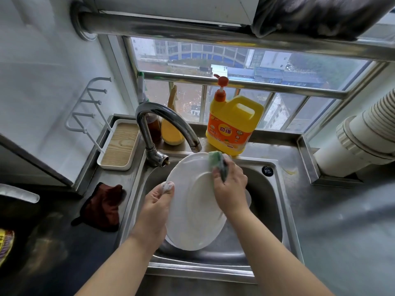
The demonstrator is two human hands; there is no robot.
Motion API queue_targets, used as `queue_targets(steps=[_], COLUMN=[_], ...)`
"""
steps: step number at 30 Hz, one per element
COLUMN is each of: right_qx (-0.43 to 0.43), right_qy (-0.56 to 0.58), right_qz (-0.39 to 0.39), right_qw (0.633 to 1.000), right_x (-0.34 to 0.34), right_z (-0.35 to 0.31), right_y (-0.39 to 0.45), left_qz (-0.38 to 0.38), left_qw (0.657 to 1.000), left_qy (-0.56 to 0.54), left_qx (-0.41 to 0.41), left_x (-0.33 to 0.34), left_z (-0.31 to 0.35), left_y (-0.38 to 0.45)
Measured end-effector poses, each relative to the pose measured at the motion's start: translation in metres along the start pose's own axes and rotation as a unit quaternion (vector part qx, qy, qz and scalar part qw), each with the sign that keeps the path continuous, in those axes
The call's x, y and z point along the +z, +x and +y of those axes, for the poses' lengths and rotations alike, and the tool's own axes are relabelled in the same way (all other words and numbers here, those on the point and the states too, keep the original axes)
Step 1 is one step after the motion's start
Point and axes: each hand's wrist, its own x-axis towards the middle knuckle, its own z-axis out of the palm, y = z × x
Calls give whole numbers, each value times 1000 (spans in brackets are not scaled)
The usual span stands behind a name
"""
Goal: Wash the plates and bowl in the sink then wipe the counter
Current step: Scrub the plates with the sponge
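White glazed ceramic, the large oval plate (pixel 192 201) is held tilted over the stainless steel sink (pixel 267 210), just below the curved chrome tap (pixel 162 124). Its long axis runs from the near left to the far right, the far end pointing up towards the yellow plastic detergent jug (pixel 233 124) on the sill. The left hand (pixel 156 208) is curled round the plate's left rim, thumb on its face. The right hand (pixel 230 184) is closed on a green sponge (pixel 215 161) and pressed against the plate's upper right part, so it is the nearer hand to the unscrubbed far end. A second white dish seems to lie beneath, though which kind cannot be told. A dark red cloth (pixel 102 206) is left on the steel table (pixel 331 210), to the left of the sink.
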Motion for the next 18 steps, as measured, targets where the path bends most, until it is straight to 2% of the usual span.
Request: queue_targets(steps=[2,3,7,10,12,14,16,18], right_qx=[59,48,-111,-131,-64,65,165,216], right_qy=[-5,-8,-16,-34,2,43,77,141], right_qz=[-8,-5,-20,-25,-3,-10,-27,-15], right_qw=[998,999,994,990,998,997,983,966], right_x=[-4,-2,16,18,10,2,1,5], right_z=[8,6,-24,-28,-16,5,28,40], right_y=[3,0,-24,-18,-2,12,14,4], left_qz=[2,3,-2,-6,-1,-11,-18,-2], left_qw=[1000,1000,999,999,999,1000,999,997], left_qy=[3,9,38,33,37,19,-21,-73], left_qx=[2,4,12,10,17,22,27,27], left_x=[0,0,2,3,1,-3,-6,-8], left_z=[0,-2,-5,-4,-3,0,2,3], left_y=[1,2,3,4,4,3,4,9])
